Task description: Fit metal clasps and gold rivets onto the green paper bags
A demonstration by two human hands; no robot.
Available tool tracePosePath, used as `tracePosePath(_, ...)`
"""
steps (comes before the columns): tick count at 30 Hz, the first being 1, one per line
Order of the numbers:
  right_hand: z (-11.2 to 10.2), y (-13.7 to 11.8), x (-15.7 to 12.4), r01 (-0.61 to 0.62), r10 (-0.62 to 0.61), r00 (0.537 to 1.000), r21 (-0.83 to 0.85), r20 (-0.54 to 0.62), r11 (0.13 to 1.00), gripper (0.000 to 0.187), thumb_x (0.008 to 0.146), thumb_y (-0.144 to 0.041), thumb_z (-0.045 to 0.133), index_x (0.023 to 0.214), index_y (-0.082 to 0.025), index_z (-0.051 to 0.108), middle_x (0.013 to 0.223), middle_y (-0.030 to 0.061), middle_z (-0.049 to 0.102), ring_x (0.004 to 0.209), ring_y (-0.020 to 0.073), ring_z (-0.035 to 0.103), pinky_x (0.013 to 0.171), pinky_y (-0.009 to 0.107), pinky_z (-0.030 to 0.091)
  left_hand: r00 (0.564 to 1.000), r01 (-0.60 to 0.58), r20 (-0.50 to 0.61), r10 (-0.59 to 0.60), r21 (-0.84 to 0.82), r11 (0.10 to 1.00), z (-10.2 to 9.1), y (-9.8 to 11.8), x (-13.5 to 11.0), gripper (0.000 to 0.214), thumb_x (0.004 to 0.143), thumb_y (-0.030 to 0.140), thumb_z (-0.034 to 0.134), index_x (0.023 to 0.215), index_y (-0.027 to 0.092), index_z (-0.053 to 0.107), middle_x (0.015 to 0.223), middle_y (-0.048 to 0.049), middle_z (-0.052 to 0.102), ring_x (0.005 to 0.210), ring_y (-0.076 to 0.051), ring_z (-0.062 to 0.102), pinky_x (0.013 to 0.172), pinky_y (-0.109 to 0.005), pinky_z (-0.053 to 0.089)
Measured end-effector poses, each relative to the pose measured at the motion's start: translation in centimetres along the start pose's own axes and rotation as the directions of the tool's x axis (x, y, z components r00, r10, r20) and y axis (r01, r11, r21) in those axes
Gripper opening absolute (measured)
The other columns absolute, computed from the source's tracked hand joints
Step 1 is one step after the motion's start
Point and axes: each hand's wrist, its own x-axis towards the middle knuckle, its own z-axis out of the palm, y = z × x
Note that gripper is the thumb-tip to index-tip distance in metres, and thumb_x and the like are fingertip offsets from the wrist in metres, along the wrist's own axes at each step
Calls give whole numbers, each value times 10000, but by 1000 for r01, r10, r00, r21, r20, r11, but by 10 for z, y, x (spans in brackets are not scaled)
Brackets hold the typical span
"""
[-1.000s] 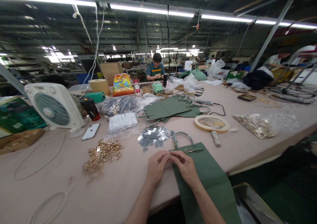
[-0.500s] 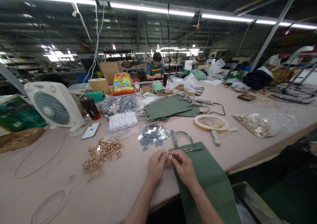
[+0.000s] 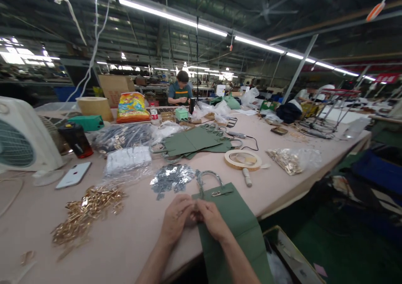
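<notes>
My left hand [image 3: 177,215] and my right hand [image 3: 211,218] meet fingertip to fingertip over the upper left edge of a green bag panel [image 3: 234,208]. Both are closed in a pinch. A small gold metal fitting showed between them a moment before; now the fingers mostly cover it. The panel hangs over the table's front edge. It carries a looped handle [image 3: 211,174] wrapped in clear film and a strap with a metal clasp [image 3: 216,193]. Just behind my hands lies a heap of flat silver plates [image 3: 172,177]. Loose gold fittings [image 3: 91,211] are piled to the left.
More green panels [image 3: 196,141] are stacked farther back. A tape roll [image 3: 242,160] and a wrapped stick [image 3: 247,177] lie to the right, near a bag of metal parts [image 3: 285,160]. A phone [image 3: 74,175], tumbler [image 3: 77,139] and fan [image 3: 25,137] stand left. A co-worker [image 3: 180,91] sits opposite.
The view has swung to the right, so everything sits farther left in it. My hands stay together above the panel's edge; the gold fitting between the fingers has become hidden.
</notes>
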Motion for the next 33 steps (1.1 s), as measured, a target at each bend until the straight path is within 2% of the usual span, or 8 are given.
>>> tracePosePath(3, -2, -1, -9, -21, 21, 999, 4, 37, 1000, 407, 839, -550, 798, 1039, -195, 785, 888, 42, 747, 761, 172, 687, 755, 303, 573, 998, 34, -52, -36, -27, 999, 1, -1, -2, 228, 913, 360, 695, 1094, 251, 778, 1136, -75, 701, 945, -210, 690, 877, -337, 591)
tracePosePath(5, -12, 0, -14, 16, -17, 999, -23, -35, 1000, 402, 803, -491, 843, 1080, -210, 767, 946, 47, 761, 806, 194, 706, 810, 337, 582, 994, 73, -79, -78, -54, 996, 2, -2, -3, 322, 909, 353, 694, 1209, 244, 729, 1192, -87, 697, 866, -187, 691, 832, -332, 600)
tracePosePath(10, -68, 2, -15, 80, -141, 927, -186, -348, 979, 500, 815, -507, 810, 1195, -197, 714, 1090, 107, 774, 1009, 275, 726, 953, 433, 562, 960, 211, -170, -222, -82, 974, 8, -8, -5, 395, 911, 359, 663, 1271, 197, 678, 1254, -130, 701, 921, -210, 716, 825, -350, 613)
tracePosePath(14, -100, 2, -18, 55, -176, 910, -312, -374, 948, 468, 876, -521, 744, 1215, -203, 688, 1130, 111, 765, 1043, 280, 718, 955, 427, 556, 920, 352, -164, -356, -53, 935, 27, -10, 0, 604, 763, 333, 802, 1322, 169, 644, 1304, -175, 689, 1061, -285, 714, 879, -383, 601)
tracePosePath(20, -92, 3, -18, 102, -260, 894, -400, -364, 911, 453, 922, -517, 689, 1245, -200, 664, 1118, 105, 753, 1002, 264, 720, 916, 399, 569, 909, 412, -211, -360, 326, 851, 54, 5, 17, 653, 638, 301, 888, 1237, 155, 672, 1242, -194, 674, 1175, -379, 631, 985, -427, 498)
tracePosePath(24, -87, 0, -13, 137, -342, 857, -470, -386, 872, 444, 947, -522, 650, 1245, -192, 656, 1156, 113, 742, 1065, 265, 700, 957, 402, 552, 899, 435, -109, -424, 328, 839, 48, 11, 16, 511, 632, 358, 906, 1088, 207, 732, 1098, -104, 674, 1027, -313, 649, 908, -379, 484)
tracePosePath(28, -84, -12, -3, 183, -423, 864, -610, -275, 771, 420, 990, -519, 582, 1252, -198, 650, 1172, 112, 723, 1064, 258, 684, 966, 403, 546, 915, 403, -75, -396, 188, 896, 31, 18, 7, 396, 644, 331, 892, 970, 198, 709, 1019, -57, 663, 1001, -268, 624, 888, -342, 461)
tracePosePath(33, -69, -35, 22, 330, -455, 886, -811, 90, 482, 295, 1045, -398, 491, 1241, -253, 656, 1211, 94, 692, 1108, 252, 663, 992, 391, 527, 928, 342, -164, -336, 10, 940, 16, 29, 0, 291, 672, 254, 846, 883, 195, 655, 948, -26, 664, 943, -233, 620, 855, -318, 461)
